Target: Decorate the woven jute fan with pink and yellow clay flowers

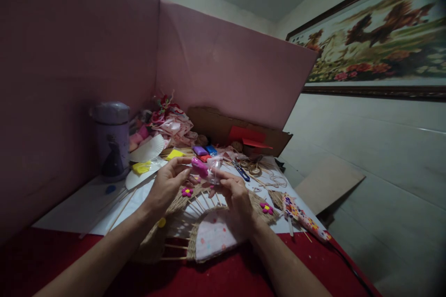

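Note:
My left hand (169, 184) pinches a lump of magenta modelling clay (199, 167) between thumb and fingers. Close beside it, the fingers of my right hand (236, 190) are closed on a crinkled clear plastic wrapper (215, 167). Both hands are raised above a half-round fan frame of thin sticks bound with twine (192, 241). White dotted cloth (216, 236) covers its inner part. On the twine rim sit a magenta clay flower (187, 192) with a yellow centre, another flower (266, 208) on the right, and a yellow clay disc (161, 222) on the left.
A purple canister (113, 144) stands at the left. Behind are purple (200, 150) and blue clay packets (211, 150), a yellow packet (175, 154) and heaped pink cloth (172, 125). Blue-handled cutters (243, 171) and a flower-patterned corded tool (303, 216) lie to the right.

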Action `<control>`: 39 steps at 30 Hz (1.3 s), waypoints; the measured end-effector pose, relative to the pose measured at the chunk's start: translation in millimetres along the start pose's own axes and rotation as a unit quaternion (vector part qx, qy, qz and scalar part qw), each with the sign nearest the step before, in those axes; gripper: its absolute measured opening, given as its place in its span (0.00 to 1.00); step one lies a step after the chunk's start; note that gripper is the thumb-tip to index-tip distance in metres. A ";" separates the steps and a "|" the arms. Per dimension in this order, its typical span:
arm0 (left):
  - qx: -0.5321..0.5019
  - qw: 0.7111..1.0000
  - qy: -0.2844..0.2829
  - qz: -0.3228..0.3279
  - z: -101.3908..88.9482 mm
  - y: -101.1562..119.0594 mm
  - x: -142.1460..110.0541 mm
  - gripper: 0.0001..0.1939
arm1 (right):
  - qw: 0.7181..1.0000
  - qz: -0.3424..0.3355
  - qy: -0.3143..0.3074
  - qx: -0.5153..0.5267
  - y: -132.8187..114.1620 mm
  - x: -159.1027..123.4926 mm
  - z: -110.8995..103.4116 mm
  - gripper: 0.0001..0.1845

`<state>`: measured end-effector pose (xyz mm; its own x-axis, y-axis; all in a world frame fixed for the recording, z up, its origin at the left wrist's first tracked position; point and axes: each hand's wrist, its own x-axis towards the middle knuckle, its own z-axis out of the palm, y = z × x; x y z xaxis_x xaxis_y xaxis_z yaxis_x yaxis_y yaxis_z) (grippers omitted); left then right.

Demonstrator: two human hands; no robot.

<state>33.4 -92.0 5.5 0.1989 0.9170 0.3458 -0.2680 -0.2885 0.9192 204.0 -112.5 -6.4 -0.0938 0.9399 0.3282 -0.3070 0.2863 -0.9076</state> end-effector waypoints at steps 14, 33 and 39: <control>-0.004 1.000 -0.006 -0.010 1.5 -2.7 2.0 0.10 | 0.996 -0.016 0.016 -0.081 15.2 8.2 -5.8 0.17; 0.014 0.998 -0.023 -0.064 7.2 2.9 -1.2 0.12 | 0.984 -0.057 0.045 -0.161 15.4 3.6 -4.1 0.09; 0.014 0.998 -0.032 -0.061 5.6 -2.3 -0.8 0.13 | 0.972 -0.112 0.036 -0.204 12.3 0.0 -1.1 0.14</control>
<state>39.1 -93.6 4.1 0.2885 0.9263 0.2422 -0.2122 -0.1849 0.9596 201.2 -108.7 -17.8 0.0029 0.8519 0.5237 0.0897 0.5214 -0.8486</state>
